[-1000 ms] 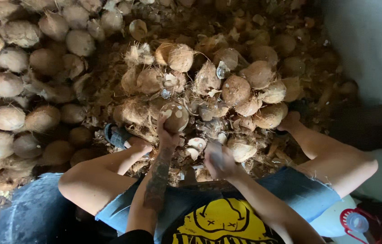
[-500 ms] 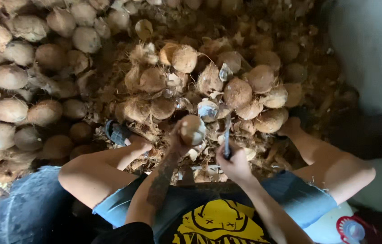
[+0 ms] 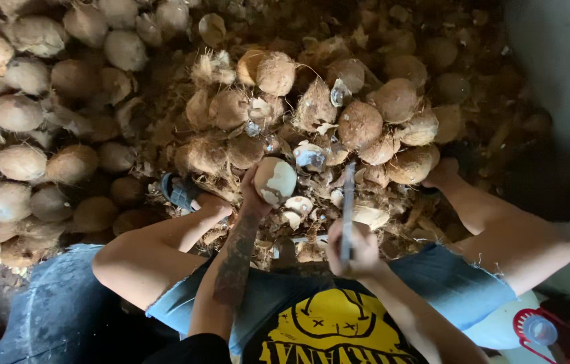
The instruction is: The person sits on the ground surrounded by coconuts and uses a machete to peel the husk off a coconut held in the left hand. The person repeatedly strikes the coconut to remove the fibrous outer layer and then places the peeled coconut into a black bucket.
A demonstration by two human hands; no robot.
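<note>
Since half a second ago I see the right hand (image 3: 359, 248) has lifted its knife (image 3: 347, 209) so the blade now stands edge-up and points toward twelve o'clock, while the left hand (image 3: 252, 195) has kept its coconut raised in about the same spot. Starting at nine o'clock, a heap of unhusked coconuts (image 3: 15, 128) fills the left side of the floor. Moving in, a blue sandal (image 3: 178, 190) sits on the person's left foot just beside the left knee. Next comes the left hand, its fingers wrapped from below around a pale, partly peeled coconut (image 3: 275, 180), gripping it firmly near the middle of my view. Just right of that, the right hand is closed tight around the knife's handle, the blade standing close beside the coconut but apart from it. From twelve to two o'clock lies a mound of brown husked coconuts (image 3: 359, 125) and loose husk fibre. At five o'clock, near the right thigh, I see a red-rimmed plastic container (image 3: 534, 330).
</note>
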